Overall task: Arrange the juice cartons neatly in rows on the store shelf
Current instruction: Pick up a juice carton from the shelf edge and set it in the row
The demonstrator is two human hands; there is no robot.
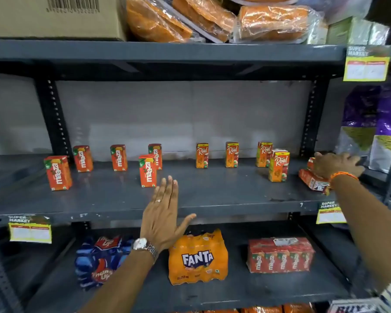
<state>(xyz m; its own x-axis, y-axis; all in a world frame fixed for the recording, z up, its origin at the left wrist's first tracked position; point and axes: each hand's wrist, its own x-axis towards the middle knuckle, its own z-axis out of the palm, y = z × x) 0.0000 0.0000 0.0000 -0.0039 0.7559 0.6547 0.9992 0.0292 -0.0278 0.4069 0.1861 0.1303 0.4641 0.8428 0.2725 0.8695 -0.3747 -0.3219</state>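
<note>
Several orange Maaza cartons stand upright on the left half of the grey middle shelf [212,195]; the front ones are at the far left [58,172] and near the centre [147,170]. Several Real cartons stand on the right half, one [278,166] set forward of the rest. At the shelf's right end more cartons [312,179] lie flat in a pile. My right hand [336,163] rests on that pile, fingers curled over it; whether it grips one I cannot tell. My left hand [163,213] hovers flat and open at the shelf's front edge, just right of the central Maaza carton.
Below, a Thums Up pack [99,260], a Fanta pack [198,258] and a wrapped Maaza multipack [280,256] sit on the lower shelf. Above are a cardboard box [54,16] and wrapped orange packets [212,16]. Purple bags [375,123] stand at right. Price tags hang off shelf edges.
</note>
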